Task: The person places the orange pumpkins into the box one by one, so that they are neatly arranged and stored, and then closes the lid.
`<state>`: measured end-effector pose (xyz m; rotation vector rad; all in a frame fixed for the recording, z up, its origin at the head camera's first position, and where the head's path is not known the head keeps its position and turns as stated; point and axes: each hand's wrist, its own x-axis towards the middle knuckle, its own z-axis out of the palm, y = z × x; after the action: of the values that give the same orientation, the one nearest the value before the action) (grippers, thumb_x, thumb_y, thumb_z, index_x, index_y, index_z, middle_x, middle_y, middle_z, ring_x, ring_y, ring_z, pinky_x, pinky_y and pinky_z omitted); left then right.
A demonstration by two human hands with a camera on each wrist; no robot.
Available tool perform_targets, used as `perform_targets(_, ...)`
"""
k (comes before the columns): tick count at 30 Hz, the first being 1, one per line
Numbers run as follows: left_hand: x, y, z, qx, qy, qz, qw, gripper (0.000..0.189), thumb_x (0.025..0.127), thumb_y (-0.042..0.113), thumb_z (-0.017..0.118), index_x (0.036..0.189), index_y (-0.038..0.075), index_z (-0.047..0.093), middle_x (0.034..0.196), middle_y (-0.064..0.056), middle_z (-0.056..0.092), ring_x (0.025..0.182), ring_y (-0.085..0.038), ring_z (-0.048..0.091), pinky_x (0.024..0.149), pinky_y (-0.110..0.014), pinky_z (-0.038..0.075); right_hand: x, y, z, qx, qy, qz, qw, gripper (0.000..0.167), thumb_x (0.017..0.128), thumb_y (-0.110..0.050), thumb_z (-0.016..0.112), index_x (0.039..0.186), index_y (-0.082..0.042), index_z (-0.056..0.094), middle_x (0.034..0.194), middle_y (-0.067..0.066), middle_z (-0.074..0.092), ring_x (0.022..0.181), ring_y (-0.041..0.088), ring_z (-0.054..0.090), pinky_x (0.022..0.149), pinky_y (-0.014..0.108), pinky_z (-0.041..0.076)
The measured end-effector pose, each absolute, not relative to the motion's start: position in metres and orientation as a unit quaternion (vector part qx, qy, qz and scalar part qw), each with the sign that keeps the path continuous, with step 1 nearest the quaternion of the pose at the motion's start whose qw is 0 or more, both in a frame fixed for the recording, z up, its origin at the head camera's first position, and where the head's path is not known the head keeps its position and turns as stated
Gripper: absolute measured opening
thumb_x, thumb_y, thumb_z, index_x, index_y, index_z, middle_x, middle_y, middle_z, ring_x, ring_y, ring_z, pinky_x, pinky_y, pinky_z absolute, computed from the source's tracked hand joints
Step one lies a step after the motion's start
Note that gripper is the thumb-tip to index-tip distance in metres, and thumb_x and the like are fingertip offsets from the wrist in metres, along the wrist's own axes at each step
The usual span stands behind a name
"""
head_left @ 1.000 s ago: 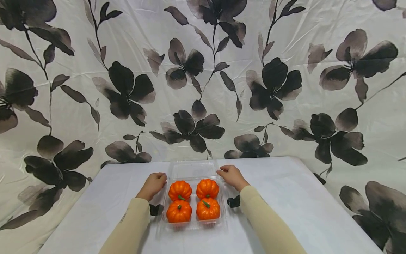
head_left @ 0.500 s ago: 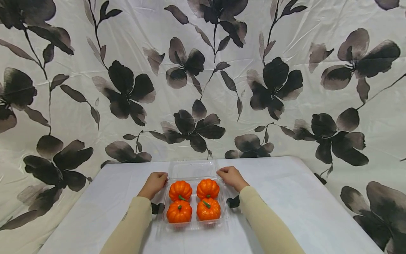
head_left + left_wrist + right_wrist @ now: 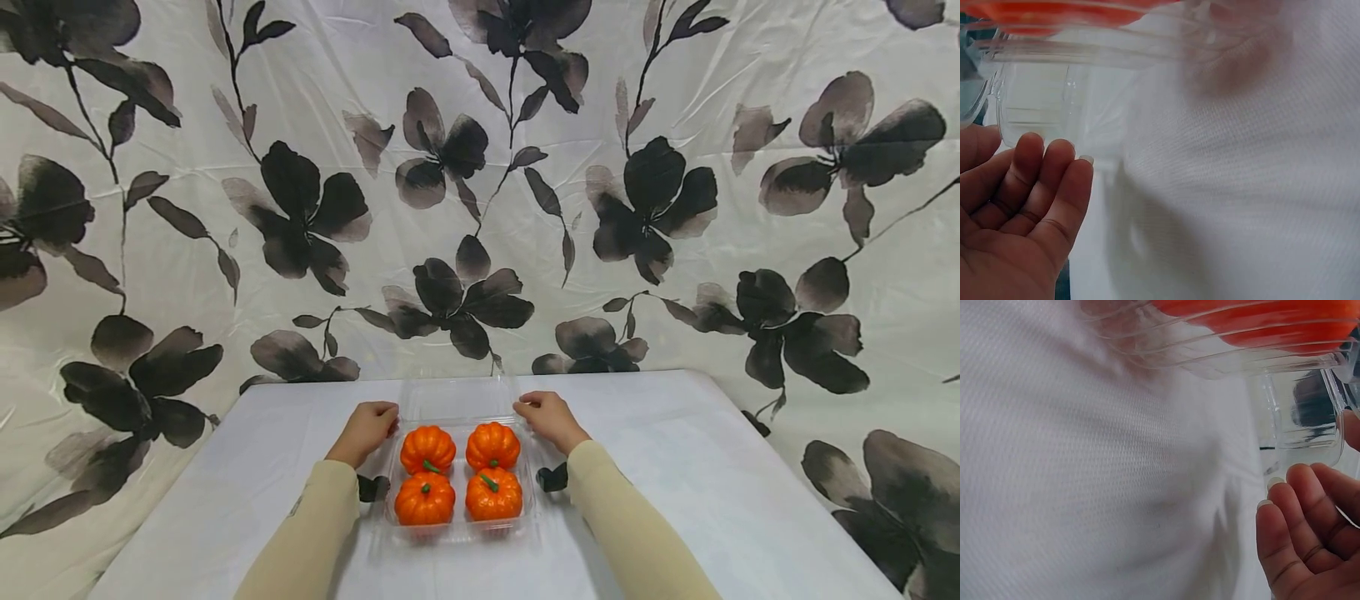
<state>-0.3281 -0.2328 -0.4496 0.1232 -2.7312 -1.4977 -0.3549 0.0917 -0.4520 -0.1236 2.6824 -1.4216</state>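
Observation:
A clear plastic clamshell container [image 3: 459,533] stands on the table with orange toy pumpkins [image 3: 427,450] inside, set in two rows with green stems. Its hinged lid [image 3: 457,400] is folded back, away from the person. At the lid's left edge, my left hand [image 3: 365,433] pinches the rim between thumb and fingers. My right hand [image 3: 551,419] does the same on the opposite side. In the left wrist view, the lid [image 3: 1035,94] meets the bent fingers [image 3: 1060,181]. The right wrist view has the lid's corner [image 3: 1307,419] by the thumb and fingertips.
A white cloth covers the table [image 3: 675,467]. Behind it hangs a pale curtain [image 3: 555,333] with dark flowers. Black wrist straps [image 3: 552,477] sit close to both sides of the container.
My left hand has shifted slightly right and forward, onto the lid's left edge. The right hand stays almost in place at the other edge. The pumpkins have not moved within the container.

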Motion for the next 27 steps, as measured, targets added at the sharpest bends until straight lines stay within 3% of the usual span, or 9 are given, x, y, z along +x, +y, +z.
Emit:
perform_targets(8, -0.326, -0.235, -0.446, 0.023, -0.861, -0.508, 0.021, 0.037, 0.098, 0.013, 0.050, 0.126, -0.011, 0.057, 0.102, -0.025, 0.065, 0.079, -0.016, 0.062, 0.078, -0.031, 0.058, -0.351, 0.091, -0.448, -0.051, 0.877, -0.477, 0.033, 0.044, 0.093, -0.034, 0.060, 0.128, -0.009, 0.060, 0.110, 0.011, 0.066, 0.089, 0.020, 0.060, 0.074, 0.029, 0.055)
perform_targets(13, -0.325, -0.236, -0.440, 0.027, -0.860, -0.510, 0.015, 0.040, 0.098, 0.014, 0.051, 0.130, -0.009, 0.054, 0.111, -0.027, 0.064, 0.084, -0.018, 0.065, 0.086, -0.036, 0.058, -0.350, 0.092, -0.447, -0.049, 0.876, -0.478, 0.033, 0.045, 0.092, -0.036, 0.062, 0.130, -0.012, 0.059, 0.110, 0.010, 0.066, 0.089, 0.023, 0.061, 0.074, 0.028, 0.054)
perform_targets(23, -0.325, -0.238, -0.434, 0.015, -0.866, -0.499, 0.028, 0.042, 0.095, 0.010, 0.055, 0.133, -0.007, 0.052, 0.107, -0.021, 0.067, 0.092, -0.028, 0.068, 0.094, -0.045, 0.054, -0.352, 0.095, -0.444, -0.076, 0.863, -0.500, 0.013, 0.047, 0.090, -0.025, 0.066, 0.133, -0.010, 0.054, 0.114, 0.015, 0.065, 0.089, 0.026, 0.063, 0.073, 0.031, 0.055)
perform_targets(27, -0.323, -0.237, -0.429, 0.010, -0.867, -0.498, 0.025, 0.046, 0.094, 0.011, 0.056, 0.137, -0.004, 0.049, 0.115, -0.024, 0.065, 0.103, -0.037, 0.066, 0.098, -0.049, 0.050, -0.352, 0.096, -0.442, -0.082, 0.852, -0.518, 0.017, 0.052, 0.089, -0.022, 0.067, 0.137, -0.011, 0.050, 0.116, 0.014, 0.064, 0.096, 0.024, 0.062, 0.079, 0.033, 0.056)
